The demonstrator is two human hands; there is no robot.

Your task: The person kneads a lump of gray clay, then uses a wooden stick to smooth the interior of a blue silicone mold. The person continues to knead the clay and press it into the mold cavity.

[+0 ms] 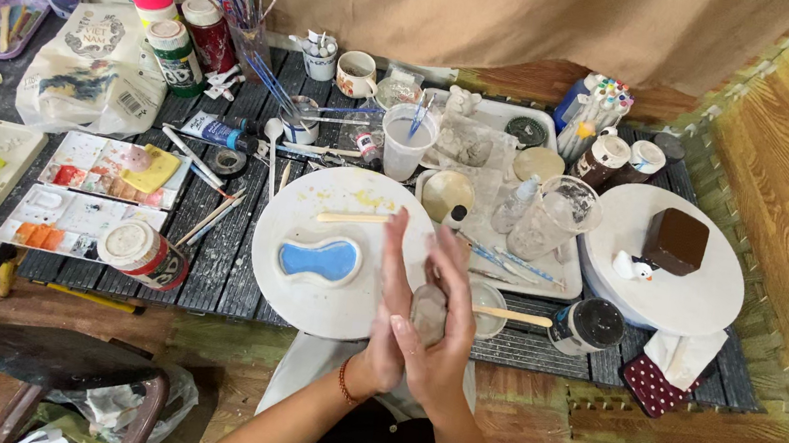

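Clay lump (pixel 427 311), pressed btwn flat palms, left hand (pixel 388 319), right hand (pixel 446 339)

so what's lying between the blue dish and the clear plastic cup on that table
A pale wooden stick lies on the round white board between the blue dish and clear cup, head view.

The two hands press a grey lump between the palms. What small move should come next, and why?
Probably keep rolling the grey clay lump between the left hand and right hand. It looks uneven and sits between flat palms, held above the edge of the round white board, which has free space for setting it down afterwards.
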